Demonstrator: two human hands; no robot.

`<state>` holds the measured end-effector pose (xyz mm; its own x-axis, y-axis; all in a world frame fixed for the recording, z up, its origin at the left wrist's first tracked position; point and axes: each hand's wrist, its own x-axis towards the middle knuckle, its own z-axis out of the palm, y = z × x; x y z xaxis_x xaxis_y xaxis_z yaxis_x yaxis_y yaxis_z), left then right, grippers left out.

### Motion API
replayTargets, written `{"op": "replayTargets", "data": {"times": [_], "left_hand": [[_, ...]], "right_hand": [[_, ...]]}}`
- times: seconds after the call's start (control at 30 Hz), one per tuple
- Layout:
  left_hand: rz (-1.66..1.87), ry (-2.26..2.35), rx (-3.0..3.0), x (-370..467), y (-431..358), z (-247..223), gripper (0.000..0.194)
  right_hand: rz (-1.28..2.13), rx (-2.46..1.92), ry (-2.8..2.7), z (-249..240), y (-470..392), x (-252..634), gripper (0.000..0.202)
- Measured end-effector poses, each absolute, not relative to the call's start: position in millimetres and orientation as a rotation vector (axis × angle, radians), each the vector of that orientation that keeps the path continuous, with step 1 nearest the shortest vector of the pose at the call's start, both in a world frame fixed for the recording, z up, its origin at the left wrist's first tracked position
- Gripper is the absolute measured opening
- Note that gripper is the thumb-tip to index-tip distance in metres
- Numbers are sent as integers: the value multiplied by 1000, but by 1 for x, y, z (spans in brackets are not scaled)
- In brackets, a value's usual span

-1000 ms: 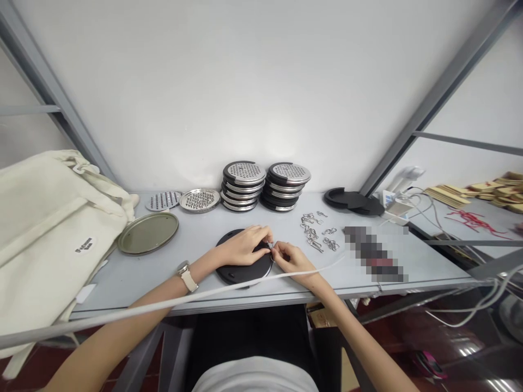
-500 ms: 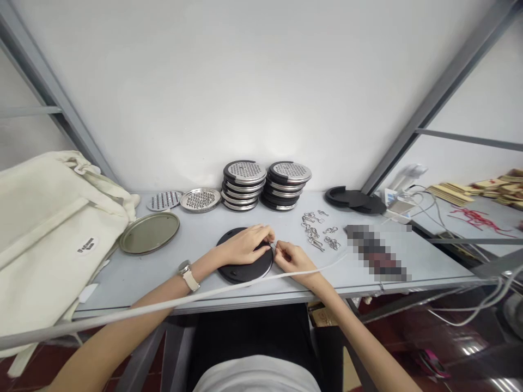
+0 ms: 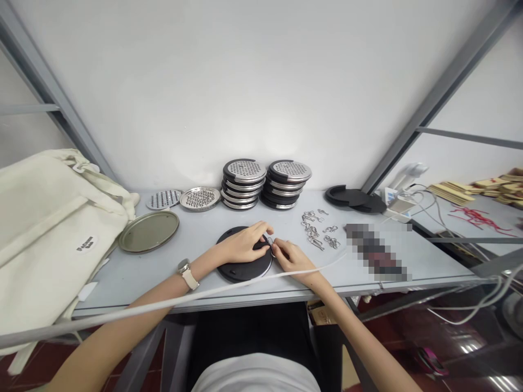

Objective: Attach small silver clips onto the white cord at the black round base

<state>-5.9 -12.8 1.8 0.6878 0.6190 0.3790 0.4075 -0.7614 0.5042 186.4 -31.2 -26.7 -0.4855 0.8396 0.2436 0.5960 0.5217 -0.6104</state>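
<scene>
A round black disc (image 3: 245, 269) with a shiny metal rim lies flat on the table in front of me. My left hand (image 3: 245, 245) rests across its top, thumb and forefinger parted near the right edge. At that edge, my right hand (image 3: 288, 256) pinches a small metal ring (image 3: 270, 240), which shows in the gap between the two hands. How the ring meets the disc is partly hidden by the fingers. To the right lie loose metal clasps with rings (image 3: 312, 230).
Two stacks of round graters (image 3: 244, 185) stand by the wall. Loose grater plates (image 3: 200, 199) and an olive metal disc (image 3: 149, 232) lie left, beside a cream bag (image 3: 49, 228). Black holders (image 3: 347, 197) sit back right. A white cable (image 3: 229, 287) crosses in front of my arms.
My left forefinger has lifted and opened away from its thumb. The metal ring now shows more plainly between my hands. My right hand has shifted slightly left.
</scene>
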Motion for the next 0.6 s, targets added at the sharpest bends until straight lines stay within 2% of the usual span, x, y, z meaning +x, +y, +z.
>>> {"op": "replayTargets", "data": {"times": [0.27, 0.6], "left_hand": [[730, 842, 2668, -3, -13, 8, 17], [735, 786, 2618, -3, -13, 8, 17]], "right_hand": [[635, -1132, -2251, -25, -31, 189, 26], [716, -1137, -2169, -29, -31, 190, 28]]}}
